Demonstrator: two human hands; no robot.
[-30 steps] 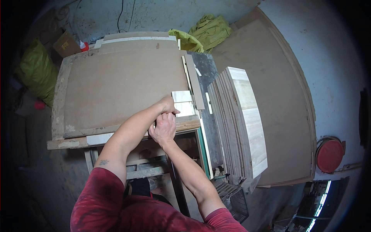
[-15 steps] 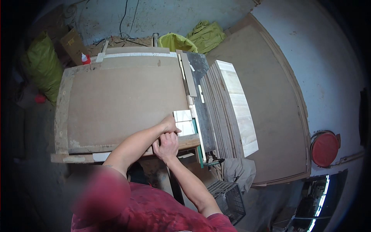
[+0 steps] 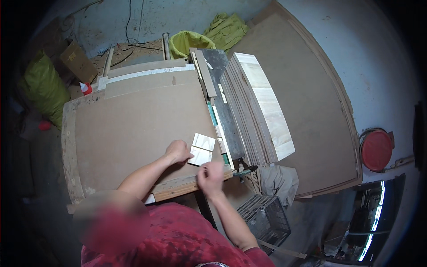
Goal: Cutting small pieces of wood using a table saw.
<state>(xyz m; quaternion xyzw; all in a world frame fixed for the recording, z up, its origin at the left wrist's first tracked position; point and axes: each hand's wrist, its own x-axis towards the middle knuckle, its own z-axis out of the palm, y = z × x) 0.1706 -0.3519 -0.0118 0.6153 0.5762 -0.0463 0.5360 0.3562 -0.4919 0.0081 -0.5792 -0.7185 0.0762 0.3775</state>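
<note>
Two small pale wooden boards [image 3: 203, 148] lie side by side near the front right corner of the workbench, a narrow dark gap between them. At their left edge, my left hand [image 3: 178, 151] is closed, with its fingertips gripping the nearer board's side. My right hand [image 3: 211, 177] hangs over the bench's front edge, just off the boards' near right corner. Its fingers look curled but are smeared by motion, and I cannot make out anything in them. Brown sheet material [image 3: 133, 120] covers the workbench top under the boards.
Long thin strips [image 3: 202, 73] line the bench's right side. Beyond them stands a stack of long boards [image 3: 262, 102], with large brown sheets [image 3: 302, 89] leaning behind. A grey plastic crate [image 3: 267, 218] sits on the floor at right. A red-capped bottle [image 3: 85, 88] stands at the far left corner.
The small boards have shifted left, away from the bench's right edge, and now lie turned. My left hand has moved left; my right hand has moved right and away from it. The view has shifted.
</note>
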